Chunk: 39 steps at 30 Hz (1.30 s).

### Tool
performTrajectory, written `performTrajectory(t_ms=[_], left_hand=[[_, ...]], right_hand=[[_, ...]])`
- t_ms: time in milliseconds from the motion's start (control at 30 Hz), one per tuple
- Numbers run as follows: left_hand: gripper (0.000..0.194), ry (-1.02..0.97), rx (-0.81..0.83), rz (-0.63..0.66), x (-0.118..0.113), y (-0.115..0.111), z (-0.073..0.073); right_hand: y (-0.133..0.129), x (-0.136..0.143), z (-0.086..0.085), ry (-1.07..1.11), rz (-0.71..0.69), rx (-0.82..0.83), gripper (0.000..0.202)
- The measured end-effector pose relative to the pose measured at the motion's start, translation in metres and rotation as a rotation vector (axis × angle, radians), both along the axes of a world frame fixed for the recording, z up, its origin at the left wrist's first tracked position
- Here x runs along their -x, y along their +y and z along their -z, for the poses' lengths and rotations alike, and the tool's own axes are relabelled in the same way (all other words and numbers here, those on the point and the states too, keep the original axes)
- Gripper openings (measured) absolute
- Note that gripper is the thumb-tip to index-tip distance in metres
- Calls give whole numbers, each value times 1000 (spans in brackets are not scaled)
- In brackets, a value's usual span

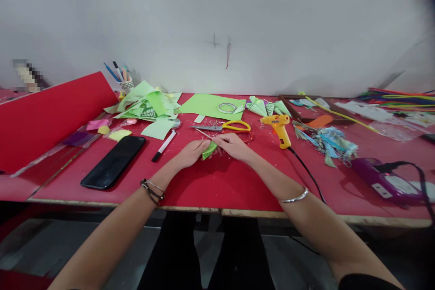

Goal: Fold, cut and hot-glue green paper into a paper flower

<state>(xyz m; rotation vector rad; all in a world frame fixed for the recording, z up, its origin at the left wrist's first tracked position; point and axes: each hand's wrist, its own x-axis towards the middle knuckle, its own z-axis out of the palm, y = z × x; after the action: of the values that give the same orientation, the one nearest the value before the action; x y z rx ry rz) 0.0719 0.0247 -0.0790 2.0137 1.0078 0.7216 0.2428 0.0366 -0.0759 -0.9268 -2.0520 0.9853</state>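
My left hand (192, 152) is closed, pinching a small piece of green pleated paper (209, 150) just above the red table. My right hand (232, 146) is closed at the paper's upper right, its fingertips on a thin pale stick (203, 132) that points up and left. The fingers hide part of the paper and the stick's other end. Just beyond both hands lie yellow-handled scissors (236, 126), blades to the left. A white marker with a black cap (164, 146) rests left of my left hand. Farther right stands a yellow glue gun (279, 129) with its cord trailing forward.
A black phone (113, 162) lies on the left. Green paper sheets (207, 105) and scraps (149, 104) are at the back, near paper cones (267, 106). Tassels (328, 142) and a purple power strip (387, 181) lie right. A white partition (170, 41) stands behind the table.
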Motion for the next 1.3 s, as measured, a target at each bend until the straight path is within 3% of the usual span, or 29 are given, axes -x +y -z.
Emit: performTrajectory(t_ms=[200,400,633,767,900,1100,1300], left_hand=[[43,26,-48,-54,-1,0,-2],[43,-11,-36,-68,-1,-1,-5],[44,-25,10,-58,-1,-4,-8],[42,-13,-52,-125,-1,-2,-7],[36,-29,-87,-108,-1,-2,-6],[32,-38,-177,-158,0,-1,-5],[48,-16,88,-94,-4,-4,-4]], right_hand=[[1,-1,0,45,67,-107,31],[3,0,0,140,111,-42,34],[15,-20,-4,229,244,-5,25],[14,-17,-2,197,202,39,31],[7,-7,-1,157,187,116,52],[0,-5,-4,-25,35,-90,30],[4,-6,-1,16,43,-126,24]])
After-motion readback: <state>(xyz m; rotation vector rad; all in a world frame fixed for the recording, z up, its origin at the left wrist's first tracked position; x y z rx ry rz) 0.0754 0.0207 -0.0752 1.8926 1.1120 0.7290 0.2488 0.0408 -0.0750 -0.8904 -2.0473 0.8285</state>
